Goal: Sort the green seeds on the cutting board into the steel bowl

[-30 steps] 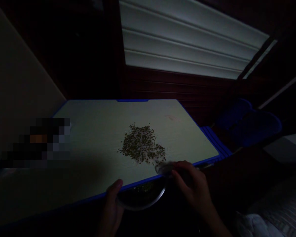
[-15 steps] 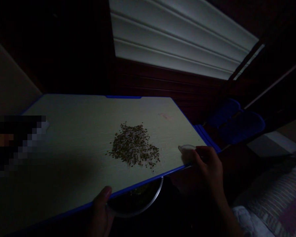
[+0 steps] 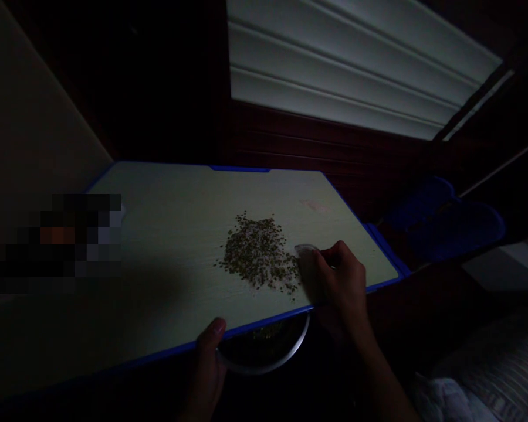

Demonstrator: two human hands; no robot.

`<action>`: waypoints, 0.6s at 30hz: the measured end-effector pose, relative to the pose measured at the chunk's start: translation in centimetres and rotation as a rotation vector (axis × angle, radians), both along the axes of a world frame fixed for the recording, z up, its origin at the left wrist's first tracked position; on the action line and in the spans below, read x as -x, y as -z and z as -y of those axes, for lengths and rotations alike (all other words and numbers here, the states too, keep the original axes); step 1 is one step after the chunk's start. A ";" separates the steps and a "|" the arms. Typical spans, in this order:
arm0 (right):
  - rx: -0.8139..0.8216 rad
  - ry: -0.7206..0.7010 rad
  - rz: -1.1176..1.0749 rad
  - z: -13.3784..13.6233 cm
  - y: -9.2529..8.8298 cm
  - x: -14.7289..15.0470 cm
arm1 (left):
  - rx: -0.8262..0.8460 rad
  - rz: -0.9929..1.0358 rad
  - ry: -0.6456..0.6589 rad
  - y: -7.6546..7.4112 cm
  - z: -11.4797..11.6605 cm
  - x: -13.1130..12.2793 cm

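A heap of small dark green grains (image 3: 257, 255) lies on a pale table top with a blue rim (image 3: 167, 234). My right hand (image 3: 334, 281) rests on the table just right of the heap, fingers closed round a small clear round piece (image 3: 305, 250) that touches the heap's right edge. My left hand (image 3: 209, 363) grips a metal bowl (image 3: 268, 349) held under the table's near edge, with the thumb up against the blue rim. Some grains show inside the bowl.
The room is very dark. A window with pale horizontal slats (image 3: 343, 70) is beyond the table. Blue plastic chairs (image 3: 449, 220) stand to the right. A blurred-out patch (image 3: 57, 240) sits at the table's left side. Striped cloth (image 3: 501, 363) lies at lower right.
My right hand went from the near edge by the bowl out to the right, then came back left to the heap's right side. The left hand and bowl stayed under the edge.
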State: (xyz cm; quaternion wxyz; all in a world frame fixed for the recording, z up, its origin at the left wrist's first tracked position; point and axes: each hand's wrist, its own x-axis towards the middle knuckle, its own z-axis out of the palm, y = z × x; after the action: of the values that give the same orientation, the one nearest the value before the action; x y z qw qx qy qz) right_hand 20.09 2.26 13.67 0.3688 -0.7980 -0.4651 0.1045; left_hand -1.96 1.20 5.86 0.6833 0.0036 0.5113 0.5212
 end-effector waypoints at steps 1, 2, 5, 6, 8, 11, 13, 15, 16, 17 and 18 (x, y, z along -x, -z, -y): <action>-0.002 -0.013 0.004 -0.3 0.0 0.3 | -0.002 0.004 0.005 0.0 0.1 0.0; -0.006 -0.027 0.009 -0.6 0.0 0.7 | -0.009 0.003 0.002 0.1 0.1 -0.1; -0.029 -0.075 0.020 -1.1 0.0 1.7 | -0.054 0.005 0.009 0.0 0.3 -0.1; -0.038 -0.090 0.022 -1.2 0.0 2.0 | -0.061 -0.003 0.017 -0.1 0.4 -0.2; -0.056 -0.119 0.026 -1.3 -0.1 2.6 | -0.077 -0.012 0.027 -0.4 0.4 -0.2; -0.088 -0.153 0.040 -1.5 -0.4 3.4 | -0.077 -0.011 0.021 -1.0 0.5 -0.4; -0.116 -0.172 0.055 -1.6 -0.5 3.9 | -0.067 -0.005 0.021 -1.2 0.5 -0.5; -0.151 -0.195 0.070 -1.7 -0.6 4.2 | -0.053 -0.014 0.020 -1.1 0.5 -0.5; -0.170 -0.207 0.076 -1.8 -0.6 4.4 | -0.044 -0.020 0.019 -0.9 0.5 -0.4; -0.188 -0.218 0.081 -1.9 -0.5 4.5 | -0.045 -0.018 0.022 -0.7 0.5 -0.3; -0.205 -0.228 0.087 -2.0 -0.5 4.7 | -0.049 -0.014 0.031 -0.4 0.5 -0.2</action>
State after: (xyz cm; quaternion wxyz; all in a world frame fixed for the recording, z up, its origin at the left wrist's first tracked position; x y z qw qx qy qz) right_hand 15.42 4.22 14.21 0.4136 -0.7020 -0.5763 0.0631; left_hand -1.74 0.72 6.23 0.6874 0.0320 0.5030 0.5229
